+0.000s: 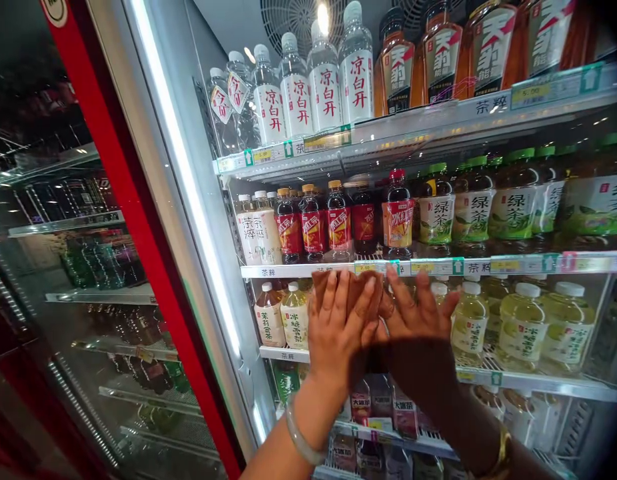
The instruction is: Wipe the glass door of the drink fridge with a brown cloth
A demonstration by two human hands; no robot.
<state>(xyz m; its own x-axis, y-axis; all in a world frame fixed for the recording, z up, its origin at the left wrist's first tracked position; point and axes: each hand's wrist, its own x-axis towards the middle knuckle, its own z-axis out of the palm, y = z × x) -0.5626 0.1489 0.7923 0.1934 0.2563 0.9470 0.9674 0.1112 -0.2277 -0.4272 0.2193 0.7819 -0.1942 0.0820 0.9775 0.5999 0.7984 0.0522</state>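
Observation:
Both hands are raised before an open drinks cooler. My left hand (338, 327), with a pale bangle at the wrist, lies with spread fingers against a brown cloth (348, 288). Close beside it, my right hand (421, 327) has its fingers apart and its thumb side near the cloth's right edge; a gold band is on that wrist. The cloth is near the front edge of the middle shelf (298, 270), below dark bottles with red labels (339, 223). How firmly the cloth is held cannot be told.
Clear water bottles (323, 87) line the top shelf, green tea bottles (516, 200) the right of the middle one, pale yellow drinks (523, 333) the shelf below. A red door frame (133, 240) stands at the left.

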